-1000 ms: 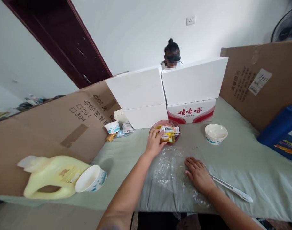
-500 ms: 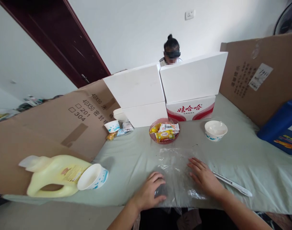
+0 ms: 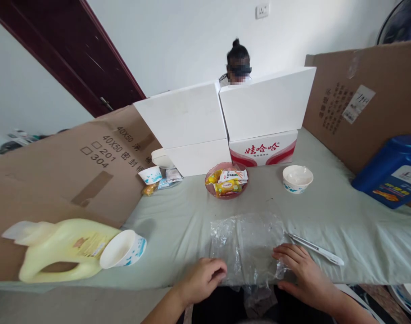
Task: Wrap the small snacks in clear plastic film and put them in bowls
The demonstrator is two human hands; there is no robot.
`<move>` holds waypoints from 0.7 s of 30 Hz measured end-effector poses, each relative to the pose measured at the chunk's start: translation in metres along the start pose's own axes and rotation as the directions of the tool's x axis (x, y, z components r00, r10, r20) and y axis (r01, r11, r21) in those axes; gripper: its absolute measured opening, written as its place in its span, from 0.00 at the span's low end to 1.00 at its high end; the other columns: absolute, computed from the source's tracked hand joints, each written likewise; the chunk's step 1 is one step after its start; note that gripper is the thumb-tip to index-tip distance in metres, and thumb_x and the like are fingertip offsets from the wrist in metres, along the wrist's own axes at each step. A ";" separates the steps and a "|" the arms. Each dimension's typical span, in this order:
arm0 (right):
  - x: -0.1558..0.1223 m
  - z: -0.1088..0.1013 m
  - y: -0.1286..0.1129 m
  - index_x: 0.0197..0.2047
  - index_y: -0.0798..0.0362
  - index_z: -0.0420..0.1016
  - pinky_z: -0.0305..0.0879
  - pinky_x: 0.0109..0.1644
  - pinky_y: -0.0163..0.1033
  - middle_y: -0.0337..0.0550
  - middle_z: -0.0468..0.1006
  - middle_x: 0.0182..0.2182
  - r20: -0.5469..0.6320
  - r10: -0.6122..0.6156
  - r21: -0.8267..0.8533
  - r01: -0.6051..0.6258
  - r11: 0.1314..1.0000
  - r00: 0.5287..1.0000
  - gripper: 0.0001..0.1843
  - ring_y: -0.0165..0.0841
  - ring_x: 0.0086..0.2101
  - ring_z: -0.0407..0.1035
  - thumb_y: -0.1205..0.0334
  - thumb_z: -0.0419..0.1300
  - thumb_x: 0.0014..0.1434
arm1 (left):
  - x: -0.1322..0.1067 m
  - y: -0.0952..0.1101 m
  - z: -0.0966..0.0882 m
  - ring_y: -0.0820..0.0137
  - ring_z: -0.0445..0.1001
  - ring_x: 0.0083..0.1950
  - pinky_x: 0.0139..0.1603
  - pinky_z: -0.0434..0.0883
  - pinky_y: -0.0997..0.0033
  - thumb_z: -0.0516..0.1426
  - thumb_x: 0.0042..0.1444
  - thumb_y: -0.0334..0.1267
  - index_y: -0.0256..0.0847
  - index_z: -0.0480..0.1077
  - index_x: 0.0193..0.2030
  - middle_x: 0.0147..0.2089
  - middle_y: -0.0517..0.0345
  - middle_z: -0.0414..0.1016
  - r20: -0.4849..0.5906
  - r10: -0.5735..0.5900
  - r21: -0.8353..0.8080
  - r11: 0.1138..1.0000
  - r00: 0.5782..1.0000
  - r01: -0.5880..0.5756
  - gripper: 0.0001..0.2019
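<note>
A clear plastic bag (image 3: 252, 240) lies crinkled on the green tablecloth, its lower end hanging over the front edge. My left hand (image 3: 205, 276) is at the bag's left side, fingers curled in towards the thumb on its margin. Along the right side, my right hand (image 3: 301, 272) has its fingers stretched out and touching the film, with the thumb apart. Just beyond that hand lies a white utility knife (image 3: 318, 249). Behind the bag stands a pink bowl (image 3: 210, 191) holding several wrapped snacks (image 3: 228, 182).
At left, a yellow jug (image 3: 66, 247) touches a tipped paper bowl (image 3: 124, 249). Another paper bowl (image 3: 297, 180) stands right, near a blue jug (image 3: 390, 173). White boxes (image 3: 188, 117) and cardboard panels (image 3: 56, 180) border the table. A person (image 3: 237, 63) is behind the boxes.
Both hands have come back towards the table's front edge. My left fingers have curled in, and the right hand has slid to the bag's right side. The camera view has shifted slightly.
</note>
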State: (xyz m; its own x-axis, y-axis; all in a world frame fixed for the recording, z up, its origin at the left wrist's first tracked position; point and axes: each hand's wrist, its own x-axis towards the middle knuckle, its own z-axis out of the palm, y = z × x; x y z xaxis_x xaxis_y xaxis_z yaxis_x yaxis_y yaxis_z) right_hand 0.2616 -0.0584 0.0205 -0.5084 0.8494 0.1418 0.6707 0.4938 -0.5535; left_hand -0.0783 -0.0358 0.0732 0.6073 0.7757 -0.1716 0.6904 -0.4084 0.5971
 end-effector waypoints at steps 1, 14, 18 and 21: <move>0.005 -0.002 -0.003 0.55 0.47 0.70 0.59 0.58 0.52 0.49 0.73 0.53 -0.015 -0.021 0.033 0.022 0.999 1.000 0.22 0.43 0.54 0.65 0.51 0.61 0.58 | 0.007 0.001 -0.004 0.73 0.71 0.33 0.36 0.67 0.76 0.51 0.59 0.32 0.42 0.71 0.36 0.31 0.63 0.75 0.012 -0.045 -0.035 0.998 0.999 0.045 0.08; 0.063 0.023 0.011 0.57 0.54 0.63 0.62 0.34 0.39 0.42 0.78 0.30 -0.185 0.505 0.205 -0.469 0.859 0.843 0.24 0.38 0.30 0.74 0.57 0.51 0.58 | 0.097 -0.027 -0.018 0.70 0.74 0.34 0.37 0.65 0.74 0.55 0.57 0.34 0.40 0.75 0.38 0.33 0.59 0.78 -0.253 -0.254 0.059 0.959 0.933 0.277 0.07; 0.058 0.027 0.012 0.66 0.59 0.48 0.62 0.32 0.39 0.42 0.79 0.31 -0.274 0.478 0.133 -0.459 0.878 0.835 0.34 0.38 0.29 0.74 0.55 0.51 0.60 | 0.109 -0.029 -0.017 0.69 0.75 0.35 0.37 0.65 0.73 0.58 0.56 0.34 0.41 0.75 0.36 0.33 0.59 0.78 -0.251 -0.255 0.136 0.946 0.934 0.295 0.04; 0.052 0.028 0.014 0.67 0.60 0.47 0.64 0.31 0.40 0.43 0.79 0.30 -0.299 0.436 0.039 -0.445 0.895 0.849 0.31 0.38 0.29 0.75 0.56 0.45 0.65 | 0.112 -0.030 -0.018 0.67 0.75 0.36 0.38 0.67 0.71 0.61 0.55 0.35 0.41 0.75 0.38 0.34 0.58 0.78 -0.265 -0.265 0.187 0.929 0.927 0.319 0.04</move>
State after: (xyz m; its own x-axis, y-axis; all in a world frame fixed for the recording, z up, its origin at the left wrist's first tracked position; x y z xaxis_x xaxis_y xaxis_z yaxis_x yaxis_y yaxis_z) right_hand 0.2294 -0.0127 -0.0023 0.0222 0.9919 0.1249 0.8054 0.0563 -0.5901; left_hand -0.0378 0.0723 0.0506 0.2761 0.9549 -0.1092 0.9086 -0.2223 0.3535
